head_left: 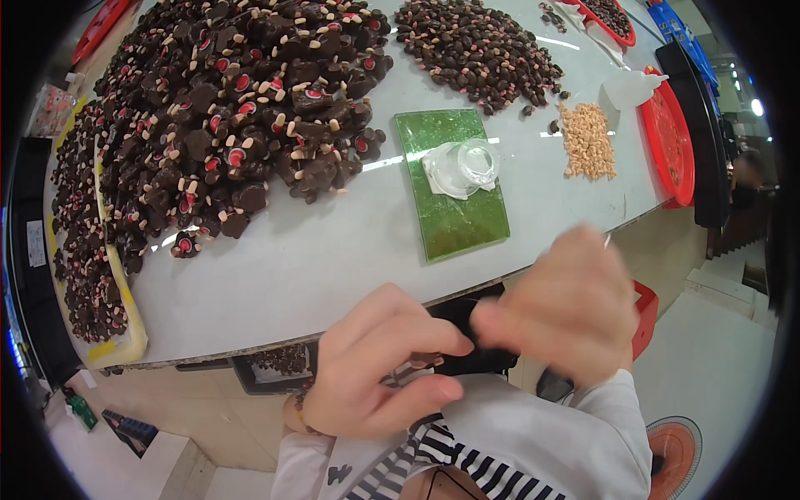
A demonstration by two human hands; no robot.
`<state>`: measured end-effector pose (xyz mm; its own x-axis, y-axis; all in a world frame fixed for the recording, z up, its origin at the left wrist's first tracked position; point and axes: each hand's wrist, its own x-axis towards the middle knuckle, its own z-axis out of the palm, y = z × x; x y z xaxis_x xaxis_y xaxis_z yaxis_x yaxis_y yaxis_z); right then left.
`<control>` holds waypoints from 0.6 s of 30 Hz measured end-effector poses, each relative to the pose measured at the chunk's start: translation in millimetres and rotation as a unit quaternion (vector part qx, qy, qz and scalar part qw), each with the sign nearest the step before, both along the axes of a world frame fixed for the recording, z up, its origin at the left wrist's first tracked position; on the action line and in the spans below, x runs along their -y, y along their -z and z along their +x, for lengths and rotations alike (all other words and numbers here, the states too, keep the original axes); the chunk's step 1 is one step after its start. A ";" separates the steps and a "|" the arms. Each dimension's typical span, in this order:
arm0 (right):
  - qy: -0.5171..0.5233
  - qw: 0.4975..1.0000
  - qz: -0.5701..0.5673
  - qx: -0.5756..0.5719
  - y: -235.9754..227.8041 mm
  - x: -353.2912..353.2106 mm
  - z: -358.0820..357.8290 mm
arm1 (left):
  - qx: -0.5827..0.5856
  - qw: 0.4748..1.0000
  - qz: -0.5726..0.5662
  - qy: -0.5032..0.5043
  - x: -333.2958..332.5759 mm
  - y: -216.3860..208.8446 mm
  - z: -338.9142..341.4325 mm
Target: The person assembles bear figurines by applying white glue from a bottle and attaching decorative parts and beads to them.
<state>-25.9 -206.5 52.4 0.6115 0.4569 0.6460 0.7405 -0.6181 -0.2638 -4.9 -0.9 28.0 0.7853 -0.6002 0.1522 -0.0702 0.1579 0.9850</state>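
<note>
**A:** Below the table edge, left hand (375, 367) and right hand (567, 312) meet fingertip to fingertip, fingers curled. Holding anything?

**B:** Can't tell, too blurry. Green mat (451, 183) lies just beyond them.

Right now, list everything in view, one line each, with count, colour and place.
table: one, pale grey, across the upper frame.
big toy pile: too many to count, dark brown with red and cream spots, left half of the table.
small pile: many dark brown bits, top centre.
beige pile: many small beige bits, right of the table.
green mat: one, centre of the table.
clear cup: one, on white plastic on the mat.
red trays: two seen, right edge and top right.
yellow tray: one, left edge, holding brown toys.
left hand: one, below the table edge, fingers curled.
right hand: one, blurred, beside the left.
</note>
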 end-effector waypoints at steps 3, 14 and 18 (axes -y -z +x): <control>-0.034 0.994 0.096 -0.039 8.8 -13.1 -1.1 | 0.084 0.996 0.005 -0.021 3.6 5.6 0.4; -0.028 0.932 0.261 -0.251 16.7 -5.5 -3.5 | 0.142 0.979 0.071 -0.126 16.3 4.0 -8.0; -0.011 0.948 0.221 -0.228 10.3 -3.4 -2.8 | 0.235 0.951 0.135 -0.151 16.0 5.2 -8.8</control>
